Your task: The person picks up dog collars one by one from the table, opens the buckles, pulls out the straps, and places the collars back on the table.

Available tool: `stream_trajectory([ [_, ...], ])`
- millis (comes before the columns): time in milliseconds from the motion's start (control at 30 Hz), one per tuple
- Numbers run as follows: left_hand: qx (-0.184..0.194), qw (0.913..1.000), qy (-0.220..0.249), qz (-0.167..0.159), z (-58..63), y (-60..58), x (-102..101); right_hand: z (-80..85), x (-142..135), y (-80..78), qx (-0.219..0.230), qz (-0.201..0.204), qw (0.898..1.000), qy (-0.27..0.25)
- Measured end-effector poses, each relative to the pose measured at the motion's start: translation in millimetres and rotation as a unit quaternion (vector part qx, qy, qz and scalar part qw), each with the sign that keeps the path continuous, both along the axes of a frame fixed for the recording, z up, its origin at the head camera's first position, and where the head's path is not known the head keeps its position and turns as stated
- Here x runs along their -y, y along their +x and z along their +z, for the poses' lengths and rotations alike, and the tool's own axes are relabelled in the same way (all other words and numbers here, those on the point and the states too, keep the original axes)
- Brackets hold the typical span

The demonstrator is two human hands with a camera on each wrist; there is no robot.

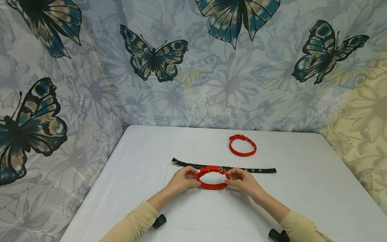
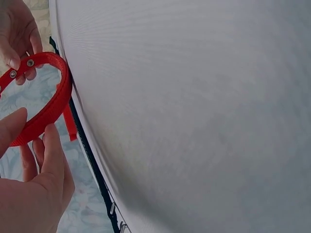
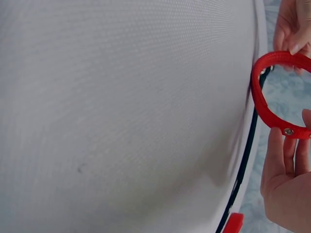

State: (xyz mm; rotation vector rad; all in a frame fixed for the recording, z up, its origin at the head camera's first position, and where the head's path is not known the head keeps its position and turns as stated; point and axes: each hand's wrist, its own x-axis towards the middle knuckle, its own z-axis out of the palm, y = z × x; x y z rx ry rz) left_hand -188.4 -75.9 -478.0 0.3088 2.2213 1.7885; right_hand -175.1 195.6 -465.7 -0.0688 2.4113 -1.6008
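Note:
Between the two hands is a red collar (image 1: 213,186), buckled into a loop, with its metal buckle on the far side. My left hand (image 1: 182,179) pinches the loop's left side between thumb and fingers. On the opposite side, my right hand (image 1: 245,183) pinches the strap near its metal eyelets, which show in the right wrist view on the red collar (image 3: 272,118). Just behind the loop a black collar (image 1: 263,170) lies stretched out, buckle end to the left and eyelets to the right. The red loop overlaps its middle in the head view.
A second red collar (image 1: 243,154), also closed in a loop, lies farther back on the white table (image 1: 151,144). Behind the table hangs a butterfly-patterned cloth (image 1: 172,101). Dark wrist devices (image 1: 159,220) show beneath both sleeves.

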Motion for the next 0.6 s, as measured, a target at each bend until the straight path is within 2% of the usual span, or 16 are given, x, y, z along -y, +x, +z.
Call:
stream_trajectory([
  [600, -0.044, 0.9986, -0.020, -0.022, 3.4, 0.0, 3.8, -0.1, 0.8, -1.1, -0.004, -0.001, 1.000, 0.000],
])
